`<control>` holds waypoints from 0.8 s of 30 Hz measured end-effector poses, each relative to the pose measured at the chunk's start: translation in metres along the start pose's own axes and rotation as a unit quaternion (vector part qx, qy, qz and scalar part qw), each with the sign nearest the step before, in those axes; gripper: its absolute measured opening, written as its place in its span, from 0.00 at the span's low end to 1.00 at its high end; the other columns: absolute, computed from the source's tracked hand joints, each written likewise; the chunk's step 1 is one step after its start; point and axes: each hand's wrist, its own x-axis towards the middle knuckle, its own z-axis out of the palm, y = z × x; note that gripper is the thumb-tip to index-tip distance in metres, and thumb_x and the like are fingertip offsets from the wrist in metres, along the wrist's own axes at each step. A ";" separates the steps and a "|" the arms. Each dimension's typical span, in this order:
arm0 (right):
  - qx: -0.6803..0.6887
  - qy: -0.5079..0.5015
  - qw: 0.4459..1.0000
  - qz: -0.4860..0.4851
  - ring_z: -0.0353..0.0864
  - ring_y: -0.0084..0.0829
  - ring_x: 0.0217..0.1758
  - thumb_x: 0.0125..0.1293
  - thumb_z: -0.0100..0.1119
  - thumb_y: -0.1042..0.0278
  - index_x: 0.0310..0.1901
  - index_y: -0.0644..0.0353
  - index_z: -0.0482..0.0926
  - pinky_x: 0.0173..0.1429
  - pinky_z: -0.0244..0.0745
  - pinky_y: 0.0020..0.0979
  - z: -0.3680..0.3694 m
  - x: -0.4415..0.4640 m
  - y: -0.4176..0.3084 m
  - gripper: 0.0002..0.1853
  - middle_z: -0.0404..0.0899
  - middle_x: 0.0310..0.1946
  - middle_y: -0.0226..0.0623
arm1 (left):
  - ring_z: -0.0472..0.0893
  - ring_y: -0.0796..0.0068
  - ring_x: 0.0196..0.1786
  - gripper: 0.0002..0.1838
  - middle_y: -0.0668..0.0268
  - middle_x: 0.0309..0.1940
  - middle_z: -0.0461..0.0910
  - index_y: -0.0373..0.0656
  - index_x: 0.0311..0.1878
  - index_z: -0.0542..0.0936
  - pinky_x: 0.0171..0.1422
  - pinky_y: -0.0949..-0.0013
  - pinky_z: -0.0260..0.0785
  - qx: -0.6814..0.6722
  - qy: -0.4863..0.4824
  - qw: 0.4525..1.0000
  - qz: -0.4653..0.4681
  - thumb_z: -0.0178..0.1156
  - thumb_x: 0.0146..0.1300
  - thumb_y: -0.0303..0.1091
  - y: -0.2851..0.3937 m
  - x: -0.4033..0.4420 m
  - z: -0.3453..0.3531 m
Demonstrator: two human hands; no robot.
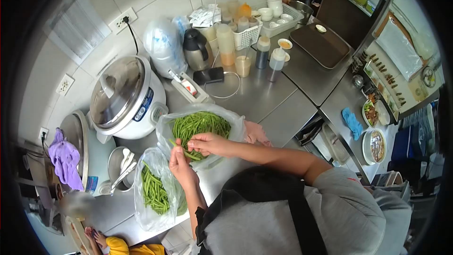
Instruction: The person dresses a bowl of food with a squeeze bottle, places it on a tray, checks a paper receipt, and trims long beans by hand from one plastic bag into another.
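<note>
My left hand [181, 164] is closed in a pinch on a green bean [172, 142], whose tip sticks out past the fingers. Close beside it, my right hand [204, 144] is also pinched, its fingertips almost meeting the left ones; they seem to grip the same bean, though the fingers hide part of it. Both hands are over the near edge of an open clear plastic bag [236, 113] full of green beans [203, 123]. To the lower left, a second clear bag [141, 219] contains more green beans [154, 191].
A large rice cooker [127, 97] stands left, beside a metal pot [113, 165] with spoons. A pink cloth [255, 133] lies right of the bags. Bottles, a thermos [197, 49] and a brown tray [320, 45] are farther back. Another person's yellow sleeve [118, 245] shows lower left.
</note>
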 end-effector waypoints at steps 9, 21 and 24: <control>-0.422 0.124 0.893 -0.096 0.85 0.32 0.37 0.65 0.52 0.67 0.47 0.53 0.86 0.46 0.78 0.33 -0.049 0.029 0.021 0.14 0.85 0.47 0.43 | 0.58 0.92 0.26 0.17 0.81 0.30 0.69 0.40 0.53 0.81 0.29 0.81 0.47 0.087 0.172 0.973 0.126 0.50 0.76 0.41 0.055 0.028 -0.061; -0.224 0.578 0.681 -0.389 0.77 0.24 0.47 0.55 0.76 0.68 0.58 0.63 0.73 0.52 0.71 0.24 -0.227 -0.077 -0.038 0.30 0.79 0.45 0.37 | 0.69 0.46 0.62 0.31 0.53 0.63 0.71 0.51 0.68 0.71 0.67 0.45 0.57 0.711 0.238 0.640 0.168 0.59 0.59 0.37 -0.004 0.034 -0.163; -0.328 0.678 0.581 -0.308 0.71 0.34 0.60 0.49 0.80 0.62 0.68 0.62 0.60 0.63 0.68 0.34 -0.288 -0.108 -0.059 0.48 0.70 0.59 0.45 | 0.66 0.46 0.66 0.33 0.52 0.67 0.67 0.55 0.71 0.69 0.69 0.41 0.54 0.697 0.294 0.635 0.158 0.58 0.58 0.36 -0.002 0.013 -0.099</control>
